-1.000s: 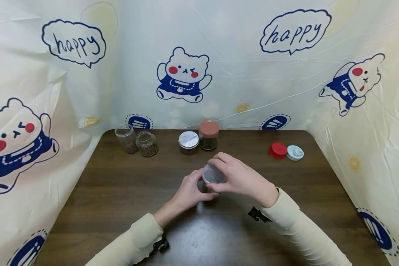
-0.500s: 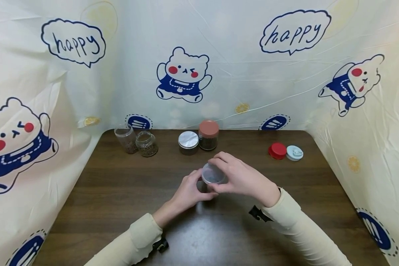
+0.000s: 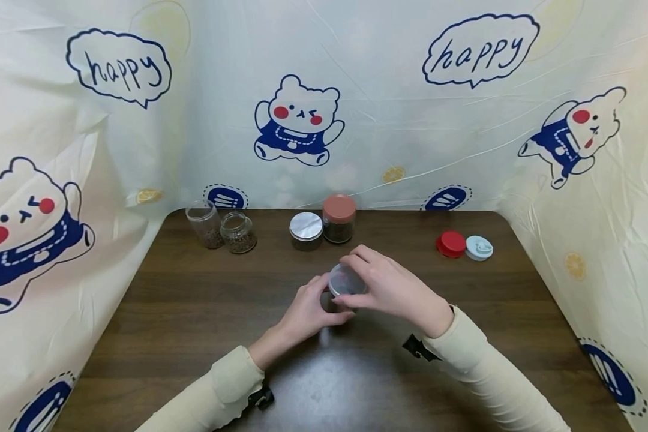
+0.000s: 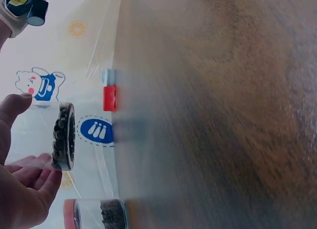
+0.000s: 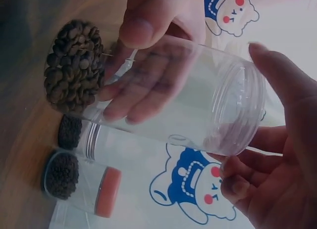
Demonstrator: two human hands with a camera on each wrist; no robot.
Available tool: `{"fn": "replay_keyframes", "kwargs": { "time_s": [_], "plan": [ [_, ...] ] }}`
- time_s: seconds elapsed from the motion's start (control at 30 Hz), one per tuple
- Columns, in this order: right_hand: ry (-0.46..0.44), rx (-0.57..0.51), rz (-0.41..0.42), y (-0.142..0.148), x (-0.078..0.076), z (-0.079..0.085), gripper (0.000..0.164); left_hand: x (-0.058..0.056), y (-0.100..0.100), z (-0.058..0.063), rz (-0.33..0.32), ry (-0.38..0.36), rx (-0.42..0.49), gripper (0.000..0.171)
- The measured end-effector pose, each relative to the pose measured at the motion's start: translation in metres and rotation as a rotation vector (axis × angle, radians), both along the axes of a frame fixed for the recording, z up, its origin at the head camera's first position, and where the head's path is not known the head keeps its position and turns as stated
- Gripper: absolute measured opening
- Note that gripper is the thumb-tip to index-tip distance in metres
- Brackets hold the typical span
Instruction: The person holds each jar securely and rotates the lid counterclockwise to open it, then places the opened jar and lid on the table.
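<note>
Just the thumb of the right hand has slid a bit over the top of the clear jar; the rest looks the same to me. That hand holds the jar round its top, and the left hand holds it lower down. It is up off the table, with brown beans at the bottom. Behind the jar stand a silver-topped jar and a pink-topped jar. Well to its right lie a red lid and a pale blue lid.
</note>
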State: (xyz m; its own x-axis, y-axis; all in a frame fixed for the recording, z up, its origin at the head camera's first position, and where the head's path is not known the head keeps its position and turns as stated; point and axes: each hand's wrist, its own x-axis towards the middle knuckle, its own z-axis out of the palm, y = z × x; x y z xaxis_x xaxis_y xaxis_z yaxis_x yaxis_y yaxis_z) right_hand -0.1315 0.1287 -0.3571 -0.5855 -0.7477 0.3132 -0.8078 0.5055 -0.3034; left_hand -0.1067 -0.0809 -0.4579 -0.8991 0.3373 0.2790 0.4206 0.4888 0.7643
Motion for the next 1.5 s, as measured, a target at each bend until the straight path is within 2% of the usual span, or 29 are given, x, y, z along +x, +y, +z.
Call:
{"fn": "replay_keyframes", "kwargs": {
  "time_s": [0.5,0.63,0.77,0.97,1.13,1.3,1.5],
  "plan": [
    [0.022,0.023,0.024,0.0009,0.0000,-0.0002,0.053,0.0014,0.0024,-0.0014,-0.005,-0.026,0.033,0.070],
    [0.037,0.021,0.009,0.0000,-0.0007,-0.0007,0.055,0.0008,0.0019,0.0006,-0.014,-0.085,0.083,0.074],
    [0.033,0.029,0.021,0.0006,-0.0015,-0.0009,0.050,0.0004,0.0018,0.0005,-0.025,-0.125,0.097,0.073],
    [0.016,0.029,0.002,-0.0003,-0.0004,-0.0005,0.054,0.0012,0.0023,-0.0014,-0.020,-0.115,0.105,0.072],
    [0.014,0.045,0.001,-0.0003,-0.0005,-0.0006,0.050,0.0014,0.0025,-0.0015,-0.017,-0.118,0.098,0.069],
    [0.020,0.059,-0.020,-0.0001,0.0011,-0.0015,0.052,0.0027,0.0026,-0.0019,-0.021,-0.128,0.103,0.066],
    [0.033,0.057,-0.002,0.0000,0.0015,-0.0011,0.050,0.0029,0.0030,-0.0014,-0.017,-0.113,0.089,0.067]
  ]
}}
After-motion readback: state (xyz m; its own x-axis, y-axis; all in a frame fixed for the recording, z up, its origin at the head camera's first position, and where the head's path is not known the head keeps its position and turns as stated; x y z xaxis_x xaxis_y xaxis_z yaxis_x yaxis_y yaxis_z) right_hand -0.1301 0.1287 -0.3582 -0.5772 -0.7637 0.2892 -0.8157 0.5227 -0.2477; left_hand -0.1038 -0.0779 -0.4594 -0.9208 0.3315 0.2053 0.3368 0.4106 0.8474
